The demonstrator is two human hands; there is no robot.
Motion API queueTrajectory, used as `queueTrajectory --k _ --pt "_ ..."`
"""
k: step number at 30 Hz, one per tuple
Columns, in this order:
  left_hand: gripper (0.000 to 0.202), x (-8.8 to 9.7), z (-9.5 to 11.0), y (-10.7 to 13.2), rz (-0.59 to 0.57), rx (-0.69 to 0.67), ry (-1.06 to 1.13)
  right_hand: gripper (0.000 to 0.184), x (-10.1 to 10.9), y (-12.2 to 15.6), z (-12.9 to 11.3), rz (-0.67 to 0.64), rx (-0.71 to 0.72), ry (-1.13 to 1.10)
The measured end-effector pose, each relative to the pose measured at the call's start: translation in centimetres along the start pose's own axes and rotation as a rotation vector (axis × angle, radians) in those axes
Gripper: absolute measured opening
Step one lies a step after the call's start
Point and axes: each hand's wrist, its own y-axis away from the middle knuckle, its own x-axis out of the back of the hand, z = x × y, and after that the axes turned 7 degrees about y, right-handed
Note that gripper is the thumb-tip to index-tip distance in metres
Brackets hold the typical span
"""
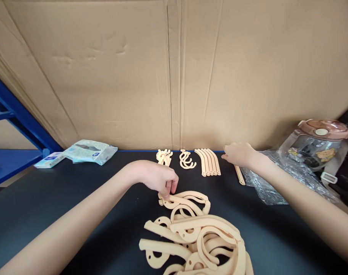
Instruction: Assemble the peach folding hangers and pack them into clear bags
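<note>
My left hand (pixel 159 178) is closed with its fingertips at the end of a beige plastic hanger (pixel 185 200), at the far side of a loose pile of folded hangers (pixel 208 244). Over on the right, my right hand (pixel 239 154) is closed above a beige hanger arm (pixel 239 176), whose near end sticks out below the palm. Between the hands at the back lie a row of several hanger arms (pixel 210 162) side by side, a nested group of curved hooks (pixel 187 159) and a small heap of beige pieces (pixel 164 156).
A crumpled clear plastic bag (pixel 270 183) lies at the right, with a brown-lidded clear bottle (pixel 317 145) and its strap behind. Light blue tissue packs (pixel 89 151) rest at the back left. A cardboard wall (pixel 119 76) closes off the black table (pixel 111 198); a blue frame (pixel 21 114) stands left.
</note>
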Motion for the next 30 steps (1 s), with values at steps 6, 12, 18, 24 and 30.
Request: queueTrajectory --k 6,12,18,24,30 --pt "0.021 0.1 0.1 0.3 0.012 0.016 -0.019 0.026 -0.2 -0.2 -0.1 -0.036 -0.048 -0.009" --pt "0.029 0.1 0.4 0.4 0.004 0.039 -0.007 0.029 -0.2 -0.3 -0.1 0.061 0.066 -0.207" --pt "0.025 -0.2 1.2 0.3 0.035 0.076 0.054 0.011 -1.2 -1.0 0.4 0.040 0.143 -0.387" --pt "0.018 -0.5 1.3 -0.2 0.046 0.053 0.074 0.026 -1.9 -1.8 0.5 0.065 0.060 -0.326" --pt "0.017 -0.8 1.2 -0.5 0.062 0.055 0.092 0.032 -3.4 -3.4 -0.2 0.168 -0.039 -0.415"
